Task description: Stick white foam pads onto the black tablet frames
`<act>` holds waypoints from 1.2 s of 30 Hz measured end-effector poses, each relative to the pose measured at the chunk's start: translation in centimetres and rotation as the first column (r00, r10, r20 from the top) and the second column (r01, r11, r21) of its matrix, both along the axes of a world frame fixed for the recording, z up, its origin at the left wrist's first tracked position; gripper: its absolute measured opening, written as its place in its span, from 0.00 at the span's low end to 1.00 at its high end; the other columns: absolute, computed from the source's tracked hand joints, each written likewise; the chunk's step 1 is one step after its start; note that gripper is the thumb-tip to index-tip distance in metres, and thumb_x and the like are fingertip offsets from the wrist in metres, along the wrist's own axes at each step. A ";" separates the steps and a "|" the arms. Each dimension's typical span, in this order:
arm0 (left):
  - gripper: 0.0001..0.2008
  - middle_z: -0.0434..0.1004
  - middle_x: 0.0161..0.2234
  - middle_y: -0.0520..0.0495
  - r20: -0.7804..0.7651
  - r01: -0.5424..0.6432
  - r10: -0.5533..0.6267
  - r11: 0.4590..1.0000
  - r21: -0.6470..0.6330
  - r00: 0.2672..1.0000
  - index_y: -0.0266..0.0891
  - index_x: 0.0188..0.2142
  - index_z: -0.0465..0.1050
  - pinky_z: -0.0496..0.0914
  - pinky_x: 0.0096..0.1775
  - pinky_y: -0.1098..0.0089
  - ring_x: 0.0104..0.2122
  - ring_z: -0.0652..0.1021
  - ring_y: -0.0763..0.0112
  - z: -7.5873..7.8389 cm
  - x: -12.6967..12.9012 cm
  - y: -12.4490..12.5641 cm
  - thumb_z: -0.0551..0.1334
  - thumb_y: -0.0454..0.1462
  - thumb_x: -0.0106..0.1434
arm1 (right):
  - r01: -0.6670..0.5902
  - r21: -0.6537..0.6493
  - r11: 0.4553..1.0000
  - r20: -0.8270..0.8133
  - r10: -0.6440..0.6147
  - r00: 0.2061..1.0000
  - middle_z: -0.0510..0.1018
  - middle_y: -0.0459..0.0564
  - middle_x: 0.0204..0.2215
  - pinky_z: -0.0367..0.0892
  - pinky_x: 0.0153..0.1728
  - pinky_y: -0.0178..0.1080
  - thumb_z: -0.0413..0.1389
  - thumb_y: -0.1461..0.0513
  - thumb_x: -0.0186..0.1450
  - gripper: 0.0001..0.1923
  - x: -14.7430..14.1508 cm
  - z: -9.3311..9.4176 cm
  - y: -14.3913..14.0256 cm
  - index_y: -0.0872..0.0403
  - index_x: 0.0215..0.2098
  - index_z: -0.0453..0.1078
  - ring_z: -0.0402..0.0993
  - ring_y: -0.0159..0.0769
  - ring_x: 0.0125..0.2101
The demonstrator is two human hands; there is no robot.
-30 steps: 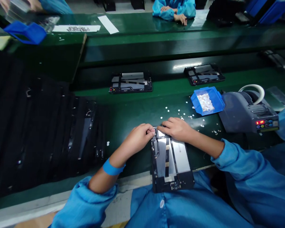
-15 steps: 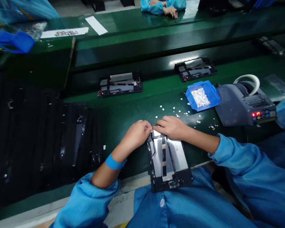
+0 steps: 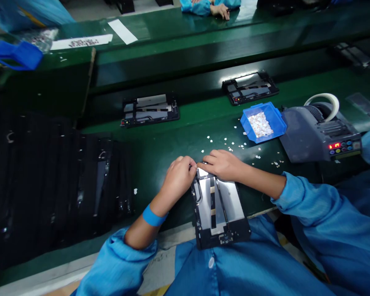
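An opened tablet [image 3: 231, 201], its metal plates, dark ribbon strips and small circuit board exposed, lies at the bench's near edge, its lower end against my smock. At its far left corner my left hand [image 3: 179, 174] is closed, thumb and fingertips pinched together; what lies between them is too small to make out. My right hand [image 3: 223, 164] grips the tablet's far edge, fingers bent over it and pointing toward the left fingertips. Small white pieces [image 3: 232, 144] are scattered just beyond the hands.
A blue bin [image 3: 276, 125] of white pieces stands beside a grey tape dispenser [image 3: 314, 135]. Other opened tablets [image 3: 151, 110] lie on the green belt [image 3: 197, 107]. Dark tablets stand in a row [image 3: 64, 181] at left. Across the bench is another person's hand [image 3: 220, 11].
The tablets on the belt have shifted left. My left wrist has swung slightly to the right, while its fingertips stay at the tablet's corner. My right hand is nearly still.
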State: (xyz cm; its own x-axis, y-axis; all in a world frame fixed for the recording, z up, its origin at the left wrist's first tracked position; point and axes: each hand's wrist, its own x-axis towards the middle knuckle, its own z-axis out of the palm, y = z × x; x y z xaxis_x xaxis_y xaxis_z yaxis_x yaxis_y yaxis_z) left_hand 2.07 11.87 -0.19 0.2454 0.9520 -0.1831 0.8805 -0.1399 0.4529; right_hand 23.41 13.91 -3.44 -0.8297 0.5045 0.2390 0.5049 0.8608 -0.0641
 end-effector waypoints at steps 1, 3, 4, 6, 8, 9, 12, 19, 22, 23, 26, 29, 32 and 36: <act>0.03 0.75 0.36 0.46 0.022 -0.029 0.029 1.000 0.002 0.999 0.41 0.37 0.69 0.68 0.44 0.61 0.40 0.75 0.59 -0.3 -0.1 -0.1 0.58 0.36 0.68 | 0.001 -0.004 1.000 -0.006 -0.001 1.000 0.78 0.53 0.40 0.56 0.35 0.42 0.51 0.64 0.76 0.15 0.0 0.0 0.0 0.53 0.57 0.73 0.64 0.42 0.38; 0.05 0.72 0.36 0.48 0.089 -0.114 0.115 0.993 -0.018 0.989 0.41 0.41 0.68 0.68 0.41 0.63 0.38 0.74 0.61 -0.9 -0.2 -0.1 0.61 0.37 0.66 | 0.001 -0.002 1.000 -0.013 -0.001 1.000 0.79 0.53 0.41 0.57 0.35 0.42 0.50 0.64 0.76 0.14 0.2 -0.2 0.0 0.54 0.56 0.74 0.64 0.42 0.39; 0.08 0.71 0.35 0.49 0.128 -0.158 0.162 0.987 -0.042 0.978 0.41 0.42 0.67 0.68 0.39 0.64 0.36 0.74 0.62 -1.2 -0.3 0.0 0.62 0.38 0.65 | 0.001 0.003 1.000 -0.013 -0.001 1.000 0.79 0.53 0.42 0.57 0.35 0.42 0.50 0.64 0.76 0.14 0.2 -0.2 0.0 0.54 0.56 0.74 0.64 0.42 0.39; 0.11 0.69 0.34 0.51 0.195 -0.220 0.235 0.971 -0.097 0.952 0.41 0.44 0.65 0.67 0.37 0.66 0.34 0.73 0.65 -1.7 -0.4 0.1 0.64 0.37 0.63 | 0.005 0.016 1.000 -0.002 -0.005 1.000 0.79 0.53 0.42 0.57 0.36 0.42 0.48 0.64 0.77 0.16 0.3 -0.2 0.0 0.54 0.58 0.73 0.64 0.42 0.39; 0.11 0.68 0.34 0.52 0.225 -0.232 0.251 0.967 -0.109 0.941 0.41 0.44 0.66 0.67 0.37 0.67 0.34 0.73 0.66 -2.0 -0.5 0.1 0.63 0.36 0.62 | 0.008 0.018 1.000 0.017 -0.009 1.000 0.79 0.53 0.43 0.57 0.36 0.42 0.48 0.64 0.77 0.18 0.2 0.0 0.1 0.52 0.62 0.70 0.64 0.42 0.38; 0.11 0.68 0.34 0.52 0.232 -0.229 0.245 0.969 -0.093 0.941 0.41 0.44 0.66 0.68 0.38 0.66 0.35 0.73 0.66 -2.1 -0.6 0.0 0.63 0.35 0.62 | 0.009 0.014 1.000 0.032 -0.009 0.999 0.79 0.53 0.43 0.57 0.35 0.42 0.48 0.65 0.77 0.20 0.1 0.2 0.1 0.50 0.64 0.68 0.64 0.42 0.38; 0.14 0.69 0.36 0.50 0.246 -0.222 0.229 0.973 -0.055 0.942 0.41 0.46 0.67 0.69 0.41 0.65 0.37 0.74 0.64 -2.4 -1.0 -0.4 0.63 0.36 0.61 | 0.013 -0.005 1.000 0.107 -0.012 0.994 0.77 0.53 0.41 0.55 0.34 0.41 0.49 0.66 0.75 0.21 -0.1 0.9 0.0 0.48 0.64 0.68 0.64 0.42 0.38; 0.15 0.72 0.40 0.46 0.268 -0.204 0.205 0.978 -0.032 0.941 0.41 0.48 0.69 0.71 0.48 0.59 0.44 0.75 0.60 -3.1 -1.0 -0.5 0.63 0.36 0.61 | 0.013 -0.056 0.998 0.194 -0.002 0.981 0.77 0.54 0.40 0.56 0.35 0.41 0.48 0.65 0.76 0.23 -0.9 1.8 -0.1 0.47 0.67 0.65 0.65 0.42 0.38; 0.16 0.73 0.43 0.44 0.274 -0.174 0.173 0.984 -0.020 0.946 0.40 0.51 0.69 0.71 0.52 0.57 0.46 0.76 0.58 -2.8 -1.3 -0.8 0.63 0.37 0.63 | 0.043 -0.105 0.994 0.207 -0.020 0.978 0.78 0.54 0.42 0.59 0.38 0.41 0.50 0.65 0.75 0.21 -1.2 3.1 0.5 0.48 0.63 0.70 0.68 0.43 0.41; 0.18 0.73 0.45 0.43 0.277 -0.183 0.181 0.983 -0.018 0.944 0.40 0.52 0.69 0.71 0.52 0.56 0.47 0.76 0.57 -2.7 -1.5 -1.3 0.63 0.38 0.63 | 0.085 -0.129 0.988 0.185 -0.061 0.981 0.79 0.54 0.44 0.60 0.39 0.41 0.50 0.65 0.75 0.20 -1.0 3.6 0.5 0.48 0.62 0.71 0.70 0.43 0.41; 0.24 0.72 0.48 0.40 0.274 -0.258 0.252 0.966 -0.014 0.928 0.37 0.60 0.66 0.71 0.54 0.54 0.50 0.76 0.55 -2.3 -2.4 -4.5 0.61 0.42 0.67 | 0.425 -0.234 0.874 0.077 -0.420 0.904 0.79 0.55 0.47 0.64 0.45 0.42 0.47 0.64 0.75 0.19 1.1 5.1 -1.1 0.50 0.60 0.73 0.73 0.44 0.44; 0.25 0.73 0.49 0.39 0.250 -0.220 0.222 0.975 -0.035 0.943 0.38 0.63 0.65 0.70 0.55 0.53 0.51 0.75 0.52 -2.4 -2.5 -8.9 0.58 0.44 0.69 | 0.700 -0.392 0.597 0.173 -0.699 0.694 0.80 0.59 0.42 0.67 0.46 0.44 0.47 0.57 0.76 0.19 3.7 4.8 -5.4 0.56 0.52 0.76 0.76 0.47 0.42; 0.27 0.72 0.50 0.38 0.209 -0.166 0.168 0.986 -0.027 0.963 0.41 0.65 0.65 0.69 0.56 0.50 0.53 0.74 0.49 -2.6 -1.2 -12.0 0.60 0.42 0.68 | 0.675 -0.562 0.479 0.236 -0.688 0.686 0.79 0.60 0.43 0.69 0.47 0.47 0.52 0.53 0.72 0.20 4.6 3.0 -10.2 0.56 0.54 0.74 0.78 0.49 0.43; 0.30 0.70 0.53 0.36 0.361 -0.255 0.245 0.967 -0.020 0.900 0.41 0.70 0.59 0.69 0.59 0.51 0.56 0.73 0.50 -2.9 0.2 -12.5 0.56 0.38 0.69 | 0.377 -0.856 0.353 -0.067 -0.800 0.596 0.80 0.56 0.44 0.73 0.46 0.50 0.56 0.53 0.65 0.23 3.5 1.9 -12.3 0.49 0.57 0.67 0.79 0.50 0.44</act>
State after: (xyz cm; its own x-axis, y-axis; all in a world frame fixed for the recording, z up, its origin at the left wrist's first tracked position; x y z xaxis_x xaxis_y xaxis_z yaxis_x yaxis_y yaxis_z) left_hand 2.29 -0.61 -3.04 0.0432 0.9939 -0.1014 0.6677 0.0468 0.7429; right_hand 26.89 1.57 -1.53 -0.1349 0.9579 -0.2536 0.5803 -0.1310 -0.8038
